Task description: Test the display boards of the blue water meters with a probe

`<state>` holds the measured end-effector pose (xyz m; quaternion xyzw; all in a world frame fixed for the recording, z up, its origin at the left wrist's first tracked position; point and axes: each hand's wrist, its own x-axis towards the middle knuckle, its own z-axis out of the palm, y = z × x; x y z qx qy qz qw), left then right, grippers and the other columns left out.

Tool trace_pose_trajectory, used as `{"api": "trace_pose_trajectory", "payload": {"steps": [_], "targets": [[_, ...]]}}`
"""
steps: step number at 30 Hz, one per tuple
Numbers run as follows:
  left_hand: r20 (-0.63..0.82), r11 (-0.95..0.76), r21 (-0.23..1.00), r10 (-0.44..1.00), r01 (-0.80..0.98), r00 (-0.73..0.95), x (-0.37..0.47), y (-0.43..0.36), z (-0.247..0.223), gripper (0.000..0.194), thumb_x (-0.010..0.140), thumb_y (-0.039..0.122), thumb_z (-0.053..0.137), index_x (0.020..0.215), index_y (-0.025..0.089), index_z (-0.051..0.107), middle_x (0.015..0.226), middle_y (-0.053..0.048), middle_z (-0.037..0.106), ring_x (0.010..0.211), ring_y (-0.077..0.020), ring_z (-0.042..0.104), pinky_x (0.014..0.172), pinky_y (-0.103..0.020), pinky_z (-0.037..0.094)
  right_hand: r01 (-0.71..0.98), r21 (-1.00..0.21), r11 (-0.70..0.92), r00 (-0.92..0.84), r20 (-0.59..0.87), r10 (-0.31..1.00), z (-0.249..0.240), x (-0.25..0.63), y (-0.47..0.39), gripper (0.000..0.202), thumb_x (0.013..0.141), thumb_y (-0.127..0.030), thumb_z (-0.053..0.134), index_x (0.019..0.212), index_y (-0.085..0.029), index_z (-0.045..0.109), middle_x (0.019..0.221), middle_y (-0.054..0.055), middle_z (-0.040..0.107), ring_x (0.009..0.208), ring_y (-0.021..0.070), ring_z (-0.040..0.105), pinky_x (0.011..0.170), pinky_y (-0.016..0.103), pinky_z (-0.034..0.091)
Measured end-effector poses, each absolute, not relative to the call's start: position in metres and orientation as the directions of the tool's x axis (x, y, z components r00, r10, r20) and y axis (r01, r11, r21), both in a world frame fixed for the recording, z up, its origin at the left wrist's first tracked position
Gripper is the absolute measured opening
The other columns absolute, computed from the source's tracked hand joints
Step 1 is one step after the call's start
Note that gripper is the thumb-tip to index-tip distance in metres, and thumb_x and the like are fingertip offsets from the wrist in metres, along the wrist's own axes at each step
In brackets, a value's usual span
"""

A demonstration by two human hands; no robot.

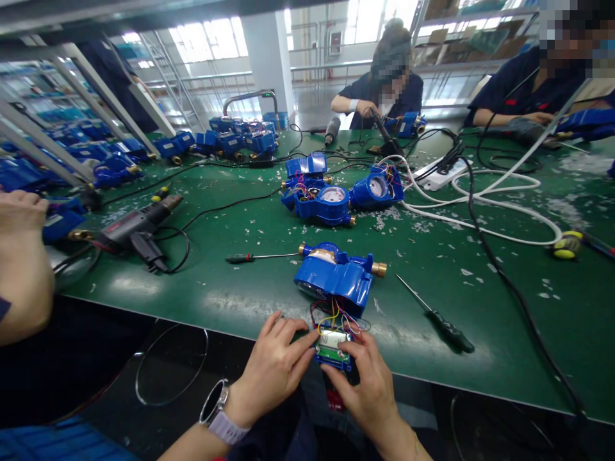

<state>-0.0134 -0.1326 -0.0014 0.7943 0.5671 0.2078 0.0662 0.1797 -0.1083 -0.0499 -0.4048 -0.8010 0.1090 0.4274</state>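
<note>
A small green circuit board with a display [333,344], in a blue frame, is held at the table's front edge. My right hand [368,378] grips its right side, thumb below and fingers on top. My left hand [281,352] has its fingers against the board's left side, by a yellow wire. Thin coloured wires [336,315] run from the board up to a blue meter [334,275] with brass ends, lying on its side just beyond. One screwdriver [240,258] lies left of the meter, another [449,330] to the right.
The green table [230,294] holds more blue meters [331,202] at the centre and several at the back left. A heat gun [139,234] lies left. White cable [519,234] and black cords cross the right. A person's arm [24,256] is at far left; two people work opposite.
</note>
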Motion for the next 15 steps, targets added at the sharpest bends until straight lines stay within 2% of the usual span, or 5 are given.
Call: {"api": "trace_pose_trajectory", "payload": {"steps": [6, 10, 13, 15], "targets": [[0.242, -0.343, 0.356, 0.932, 0.869, 0.268, -0.014, -0.125, 0.002, 0.024, 0.092, 0.016, 0.048, 0.108, 0.026, 0.064, 0.096, -0.003, 0.065, 0.091, -0.0215, 0.059, 0.099, -0.052, 0.038, 0.529, -0.549, 0.647, -0.309, 0.585, 0.75, -0.053, 0.18, -0.108, 0.022, 0.094, -0.039, 0.055, 0.104, -0.019, 0.053, 0.113, 0.016, 0.057, 0.103, 0.0291, 0.061, 0.077, 0.041, 0.056], [0.305, -0.393, 0.334, 0.905, 0.857, 0.296, -0.019, -0.116, 0.002, 0.02, 0.092, 0.019, 0.05, 0.096, 0.028, 0.067, 0.09, 0.001, 0.066, 0.086, -0.0191, 0.061, 0.1, -0.049, 0.037, 0.559, -0.531, 0.637, -0.278, 0.603, 0.748, -0.047, 0.179, -0.109, 0.027, 0.096, -0.046, 0.048, 0.102, -0.02, 0.055, 0.109, 0.015, 0.06, 0.096, 0.0267, 0.065, 0.073, 0.037, 0.057], [0.395, -0.502, 0.167, 0.823, 0.849, 0.409, -0.031, -0.111, -0.008, 0.019, 0.092, 0.023, 0.052, 0.095, 0.031, 0.069, 0.092, 0.002, 0.069, 0.084, -0.0181, 0.063, 0.101, -0.044, 0.034, 0.604, -0.489, 0.629, -0.241, 0.639, 0.73, -0.043, 0.177, -0.11, 0.04, 0.098, -0.056, 0.035, 0.098, -0.022, 0.056, 0.103, 0.012, 0.064, 0.085, 0.0225, 0.068, 0.067, 0.032, 0.058], [0.435, -0.564, 0.028, 0.75, 0.825, 0.498, -0.042, -0.107, -0.021, 0.016, 0.089, 0.034, 0.057, 0.099, 0.034, 0.069, 0.102, 0.002, 0.07, 0.089, -0.0188, 0.065, 0.103, -0.04, 0.031, 0.638, -0.46, 0.618, -0.2, 0.675, 0.71, -0.047, 0.172, -0.109, 0.05, 0.097, -0.062, 0.025, 0.093, -0.023, 0.056, 0.099, 0.01, 0.065, 0.079, 0.021, 0.069, 0.062, 0.03, 0.057]]}}
